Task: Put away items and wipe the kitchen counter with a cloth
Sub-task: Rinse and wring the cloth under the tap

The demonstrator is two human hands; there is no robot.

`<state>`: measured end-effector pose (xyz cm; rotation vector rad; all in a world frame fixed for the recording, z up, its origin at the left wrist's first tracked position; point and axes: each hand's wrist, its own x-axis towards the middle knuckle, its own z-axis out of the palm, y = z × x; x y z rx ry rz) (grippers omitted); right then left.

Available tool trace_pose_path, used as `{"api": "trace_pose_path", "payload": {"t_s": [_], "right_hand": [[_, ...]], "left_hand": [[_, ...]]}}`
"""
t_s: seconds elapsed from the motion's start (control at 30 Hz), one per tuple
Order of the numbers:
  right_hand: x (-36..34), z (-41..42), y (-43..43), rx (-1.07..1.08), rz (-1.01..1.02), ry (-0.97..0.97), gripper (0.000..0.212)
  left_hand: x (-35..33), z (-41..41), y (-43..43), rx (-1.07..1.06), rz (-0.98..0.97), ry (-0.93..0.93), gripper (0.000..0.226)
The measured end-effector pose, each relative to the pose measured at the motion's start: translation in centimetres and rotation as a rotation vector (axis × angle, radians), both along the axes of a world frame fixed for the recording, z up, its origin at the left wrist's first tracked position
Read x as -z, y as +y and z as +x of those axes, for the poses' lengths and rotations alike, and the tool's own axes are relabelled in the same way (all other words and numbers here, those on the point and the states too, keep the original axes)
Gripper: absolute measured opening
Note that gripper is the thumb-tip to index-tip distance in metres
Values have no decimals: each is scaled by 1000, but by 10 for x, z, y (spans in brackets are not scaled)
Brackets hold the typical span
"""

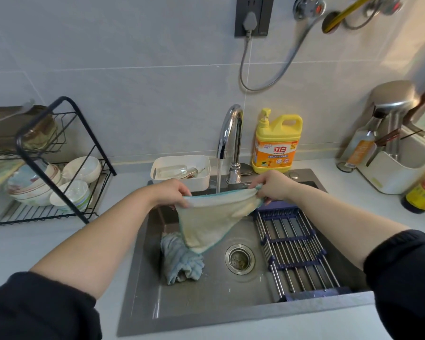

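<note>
Two hands, left (174,192) and right (272,186), pinch the yellow cloth (211,222) by its top corners, stretched over the sink (206,320) near its back edge, under the running tap (230,133). Limp, likely wet-heavy; corners grip best.

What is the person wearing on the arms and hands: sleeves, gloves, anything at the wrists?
The left hand and right hand are bare: no gloves, and no watch, ring or band shows. The left sleeve and right sleeve are black, pushed up and bunched near the elbows.
</note>
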<state>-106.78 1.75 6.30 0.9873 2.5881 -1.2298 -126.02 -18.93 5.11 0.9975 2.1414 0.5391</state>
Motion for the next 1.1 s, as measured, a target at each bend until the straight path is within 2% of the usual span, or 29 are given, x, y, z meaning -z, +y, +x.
{"api": "trace_pose_path", "payload": {"t_s": [0.07,0.17,0.27,0.37,0.43,0.5,0.6,0.67,0.7,0.77,0.9,1.0,1.03,1.1], "right_hand": [[-1,1,0,123,-70,81,31],[0,-4,-3,187,-130,253,37],[2,-14,-18,67,-340,264,48],[7,-30,-40,-123,-244,147,50],[12,-39,-47,-137,-211,111,35],[14,-44,-48,-69,-262,126,20],[12,-45,-48,26,-459,174,15],[7,-44,-48,85,-662,241,15],[4,-45,-48,112,-764,274,15],[1,-46,-48,148,-919,337,17],[-7,-42,-40,263,-1012,509,21],[-6,-29,-20,414,-1065,641,20],[0,-23,-13,467,-1086,665,21],[23,-11,-6,593,-1160,673,26]], "left_hand": [[1,-2,-3,-32,37,87,9],[-3,9,4,-111,255,227,18],[-9,27,17,-107,453,178,19],[-13,39,26,-100,574,69,23],[-13,42,25,-86,586,49,21],[-9,38,19,-138,613,13,25],[11,23,7,-203,583,-192,58],[31,25,5,-121,457,-314,85],[38,30,9,-79,415,-356,87],[51,44,22,-80,380,-379,67],[74,55,45,-223,343,-275,22],[78,41,45,-309,359,-241,12],[75,36,44,-325,380,-295,12],[70,24,43,-338,440,-524,33]]}}
